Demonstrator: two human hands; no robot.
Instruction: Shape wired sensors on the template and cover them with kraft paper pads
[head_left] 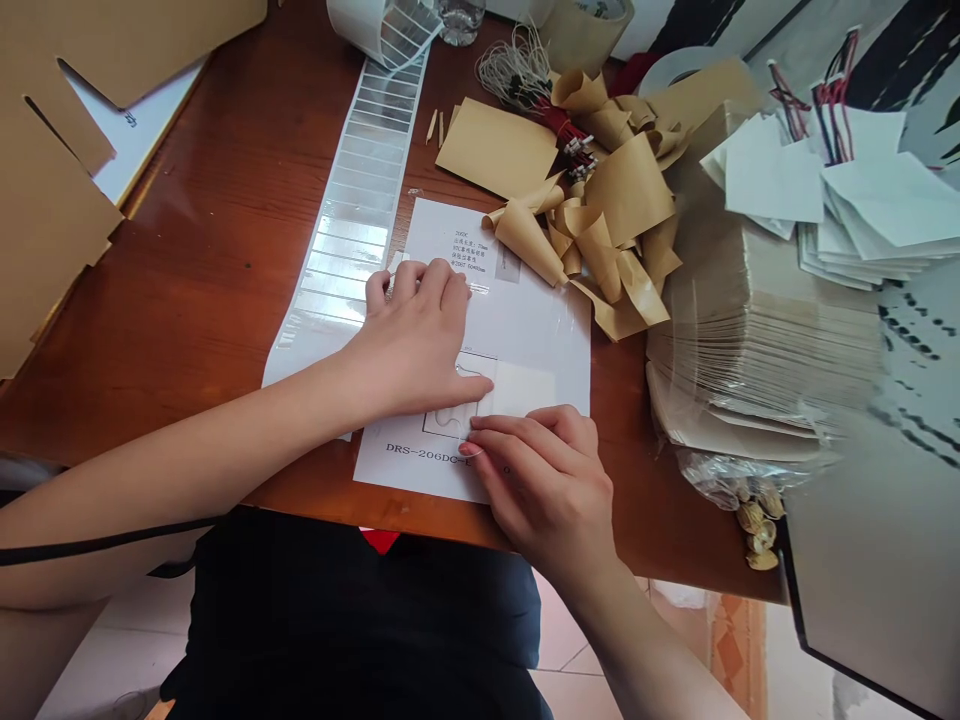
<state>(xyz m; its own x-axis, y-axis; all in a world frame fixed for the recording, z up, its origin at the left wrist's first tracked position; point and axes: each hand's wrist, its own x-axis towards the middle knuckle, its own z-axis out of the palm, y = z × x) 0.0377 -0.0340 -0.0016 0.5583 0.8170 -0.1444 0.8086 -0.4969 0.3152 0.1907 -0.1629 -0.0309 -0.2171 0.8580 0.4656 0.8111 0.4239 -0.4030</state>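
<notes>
A printed white sheet (525, 330) lies on the wooden table before me. On its lower half is a drawn rectangle with a pale sheet piece (525, 385) beside it. My left hand (420, 340) rests on the sheet, fingers slightly bent and thumb stretched out over the rectangle. Close to that thumb, my right hand (551, 480) pinches a thin white wire (471, 455) between thumb and fingertips. The wire loops over the drawing; part of it is hidden beneath my hands. A strip of clear labels (360, 150) runs along the sheet's left side.
Cardboard (60, 200) stands at the left. Curled brown paper pieces (619, 200) and a bundle of wires (517, 75) are at the back right. A bagged stack of envelopes (772, 340) with white packets (776, 180) on top stands right. Tape (589, 30) is behind.
</notes>
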